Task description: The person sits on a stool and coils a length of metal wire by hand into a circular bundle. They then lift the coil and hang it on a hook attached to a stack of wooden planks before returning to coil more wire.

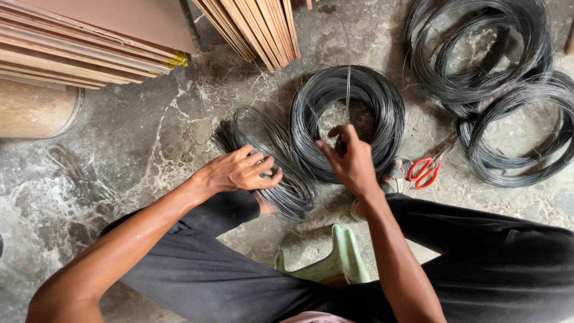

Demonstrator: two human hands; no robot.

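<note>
My left hand (242,171) grips a bundle of thin dark cut wires (272,155) that lies slanted on the stone floor in front of me. My right hand (350,157) is raised just right of it, fingers pinched on a single thin wire strand (348,90) that runs up over a round coil of black wire (347,119). The coil lies flat on the floor directly behind both hands.
Red-handled scissors (424,171) lie right of the coil. More black wire coils (484,54) fill the top right. Stacked plywood sheets (89,42) sit at top left, wooden slats (257,27) at top centre. A pale green stool (341,257) is between my legs.
</note>
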